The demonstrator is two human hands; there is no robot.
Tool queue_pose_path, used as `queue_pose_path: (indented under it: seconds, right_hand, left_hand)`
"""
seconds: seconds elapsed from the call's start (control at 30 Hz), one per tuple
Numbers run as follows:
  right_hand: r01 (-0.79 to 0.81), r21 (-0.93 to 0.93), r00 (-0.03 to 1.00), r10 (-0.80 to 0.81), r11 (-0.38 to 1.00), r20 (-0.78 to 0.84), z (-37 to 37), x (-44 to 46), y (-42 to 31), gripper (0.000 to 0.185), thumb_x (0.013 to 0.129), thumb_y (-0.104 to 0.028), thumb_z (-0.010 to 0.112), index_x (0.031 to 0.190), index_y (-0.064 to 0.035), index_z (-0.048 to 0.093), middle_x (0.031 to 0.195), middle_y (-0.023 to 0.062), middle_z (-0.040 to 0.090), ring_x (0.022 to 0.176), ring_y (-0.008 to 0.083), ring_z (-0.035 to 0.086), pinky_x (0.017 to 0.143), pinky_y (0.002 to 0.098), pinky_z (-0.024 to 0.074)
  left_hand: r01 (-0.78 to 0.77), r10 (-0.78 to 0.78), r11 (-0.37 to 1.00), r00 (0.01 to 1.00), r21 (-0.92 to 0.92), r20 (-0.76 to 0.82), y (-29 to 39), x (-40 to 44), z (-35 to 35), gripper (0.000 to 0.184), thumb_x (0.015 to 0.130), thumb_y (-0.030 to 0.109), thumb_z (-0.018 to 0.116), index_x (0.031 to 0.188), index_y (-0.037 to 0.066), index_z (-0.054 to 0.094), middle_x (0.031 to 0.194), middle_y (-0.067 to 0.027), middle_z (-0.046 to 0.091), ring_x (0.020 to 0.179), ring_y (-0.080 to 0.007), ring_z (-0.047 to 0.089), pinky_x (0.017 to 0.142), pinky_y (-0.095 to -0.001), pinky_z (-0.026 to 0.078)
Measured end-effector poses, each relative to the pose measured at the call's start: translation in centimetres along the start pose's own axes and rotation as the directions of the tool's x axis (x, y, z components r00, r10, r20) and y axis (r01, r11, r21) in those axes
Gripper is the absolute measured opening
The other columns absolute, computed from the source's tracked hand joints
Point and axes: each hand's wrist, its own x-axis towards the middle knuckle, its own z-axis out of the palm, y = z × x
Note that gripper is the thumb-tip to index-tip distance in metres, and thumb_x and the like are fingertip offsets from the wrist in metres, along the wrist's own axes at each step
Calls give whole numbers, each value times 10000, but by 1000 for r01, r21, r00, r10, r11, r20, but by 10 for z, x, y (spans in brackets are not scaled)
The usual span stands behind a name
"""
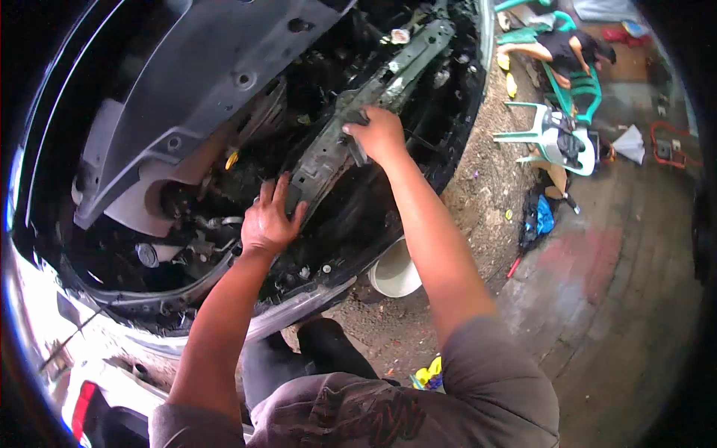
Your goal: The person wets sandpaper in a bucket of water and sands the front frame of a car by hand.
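Observation:
A long, worn metal crossbar (pixel 320 166) runs diagonally over the dark engine bay of a vehicle. My left hand (pixel 267 222) grips its lower end, the thumb apart from the fingers and a dark piece between them. Farther up, my right hand (pixel 379 136) is closed around the bar's edge near a dark bracket. Its fingertips are mostly hidden from me. Beside the bar, a large dark plastic panel (pixel 216 82) covers the upper left of the bay.
A white bucket (pixel 396 270) stands on the dirt below the bumper (pixel 295 312). To the right are a white plastic chair (pixel 529 123) and green chairs (pixel 586 93), with another person (pixel 564 51) bent over there. A blue-and-black bag (pixel 539 216) lies on the ground.

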Motion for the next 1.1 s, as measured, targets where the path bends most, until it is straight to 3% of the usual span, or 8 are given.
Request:
queue_pose_path:
  seconds: [0.23, 0.37, 0.43, 0.6, 0.77, 0.83, 1.03, 1.1]
  right_hand:
    - [-107, 73, 994, 106, 992, 21, -14, 12, -14, 365, 787, -284, 916, 1011, -27, 786, 992, 230, 782, 950, 418, 761, 844, 491, 581]
    - [25, 48, 1000, -25, 999, -6, -3, -6, 8, 394, 791, -237, 912, 1075, 6, 787, 991, 196, 809, 915, 326, 791, 837, 424, 590]
    - [-107, 101, 992, 100, 989, 76, -17, 9, -7, 385, 790, -240, 915, 1063, 2, 793, 991, 182, 812, 935, 312, 790, 856, 418, 588]
    - [-81, -19, 997, 81, 997, 9, -10, -20, -9, 356, 788, -249, 915, 1020, -6, 797, 976, 196, 805, 900, 324, 786, 832, 418, 587]
    - [-126, 112, 991, 118, 986, 70, -16, -10, -3, 346, 813, -298, 900, 1036, -49, 810, 966, 209, 790, 939, 398, 767, 859, 471, 586]
    - [13, 6, 1000, -13, 1000, -2, -4, -20, 7, 359, 805, -305, 905, 1049, -58, 813, 966, 215, 787, 920, 411, 764, 838, 492, 589]
    - [-12, -47, 998, 9, 999, -67, -15, -7, 2, 372, 818, -334, 886, 917, 2, 760, 923, 249, 767, 906, 458, 744, 830, 542, 577]
    - [-175, 24, 907, 171, 984, -385, -21, -15, 4, 326, 849, -305, 855, 945, -8, 764, 933, 250, 763, 890, 471, 735, 819, 565, 567]
  left_hand:
    - [38, -39, 999, 996, 14, 77, 0, 0, -3, 734, 980, 488, 672, 1592, 150, 449, 1400, -214, 592, 1114, -448, 710, 905, -551, 613]
    - [22, -22, 1000, 1000, -2, 14, -5, 5, 0, 735, 979, 492, 673, 1590, 149, 451, 1399, -213, 594, 1098, -442, 717, 895, -540, 616]
    - [15, -15, 1000, 999, 1, 52, -4, 0, -2, 734, 979, 492, 673, 1589, 148, 453, 1401, -212, 594, 1100, -442, 717, 896, -537, 616]
    - [21, -20, 1000, 999, -18, 28, -1, 4, -7, 727, 989, 488, 668, 1596, 157, 443, 1378, -210, 599, 1108, -456, 709, 903, -553, 615]
    - [0, 0, 1000, 999, -3, 38, 0, -3, -1, 730, 999, 486, 658, 1610, 160, 429, 1378, -226, 600, 1111, -473, 704, 910, -567, 615]
    - [-3, 3, 1000, 1000, 5, 22, -3, 1, -1, 729, 1001, 488, 654, 1606, 145, 436, 1384, -227, 594, 1123, -469, 700, 914, -563, 612]
    - [26, -28, 999, 998, 32, 62, 3, -2, -2, 727, 1018, 497, 639, 1619, 153, 419, 1405, -208, 582, 1155, -459, 690, 950, -559, 598]
    - [6, -6, 1000, 1000, 18, 4, 1, -1, -1, 730, 1018, 502, 640, 1620, 155, 418, 1414, -208, 581, 1160, -458, 689, 947, -562, 597]
